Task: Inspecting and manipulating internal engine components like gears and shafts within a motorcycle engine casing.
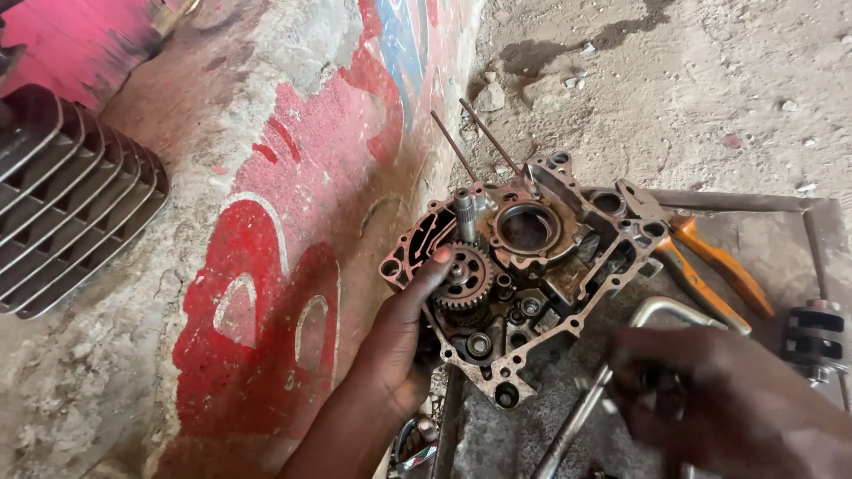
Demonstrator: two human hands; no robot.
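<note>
A rusty, greasy engine crankcase half (532, 266) stands tilted on a metal frame, with two long studs sticking up from its top. My left hand (399, 341) grips its lower left edge, thumb resting beside a toothed gear (463, 277) on a splined shaft. Lower right, my right hand (710, 399) is blurred and closed around small dark metal parts, next to a bent steel rod (603, 381). What exactly the right hand holds is not clear.
Orange-handled pliers (710, 270) lie behind the crankcase on the metal frame (799, 206). A gear shaft (812, 333) sits at the right edge. A finned engine cylinder (62, 195) is at the left by a red-painted concrete wall. Sandy ground lies beyond.
</note>
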